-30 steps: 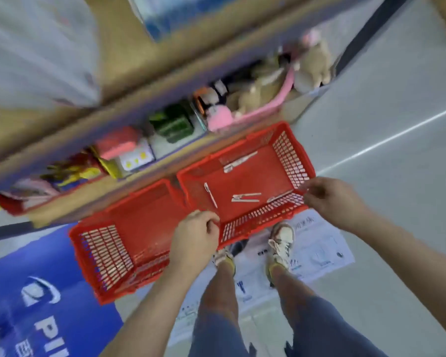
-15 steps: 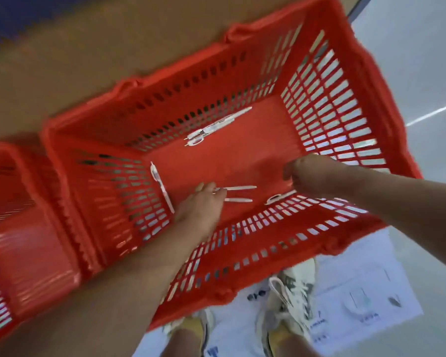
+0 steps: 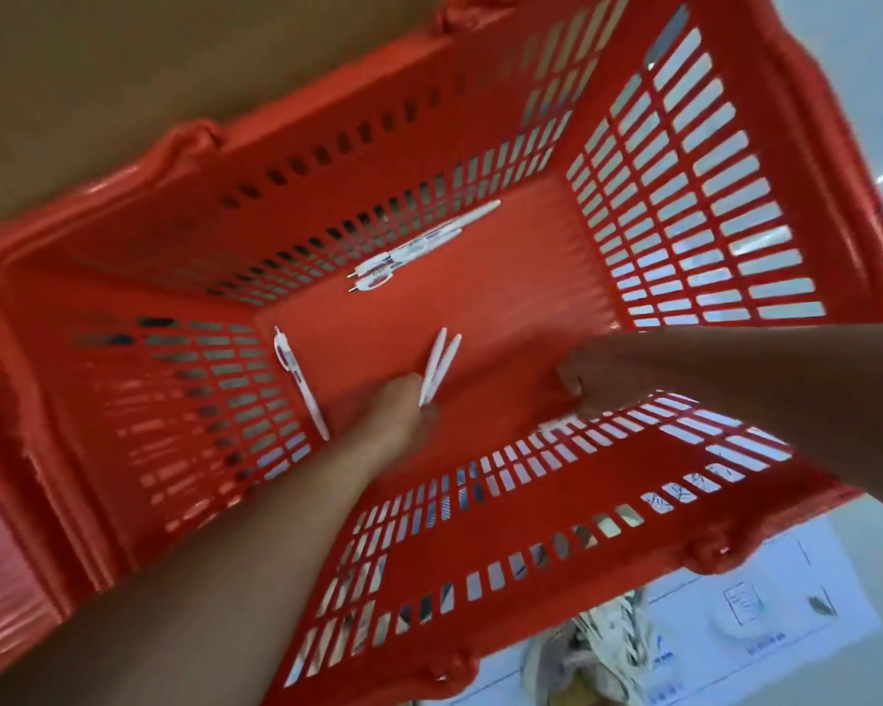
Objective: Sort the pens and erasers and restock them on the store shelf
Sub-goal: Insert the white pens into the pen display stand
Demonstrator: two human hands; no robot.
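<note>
White pens [image 3: 437,366], two, were pinched in my left hand [image 3: 393,410]. They looked light, stiff and slippery, best held in the middle. My right hand [image 3: 587,384], at three o'clock: couldn't tell.

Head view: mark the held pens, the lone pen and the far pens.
held pens [image 3: 435,366], head view, mid-barrels.
lone pen [image 3: 307,397], head view, white barrel.
far pens [image 3: 419,248], head view, printed barrels.

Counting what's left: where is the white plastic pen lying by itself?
Head view: the lone white plastic pen lies on the floor of the red plastic basket, along its left wall, just left of the left hand, which holds two white pens.
</note>
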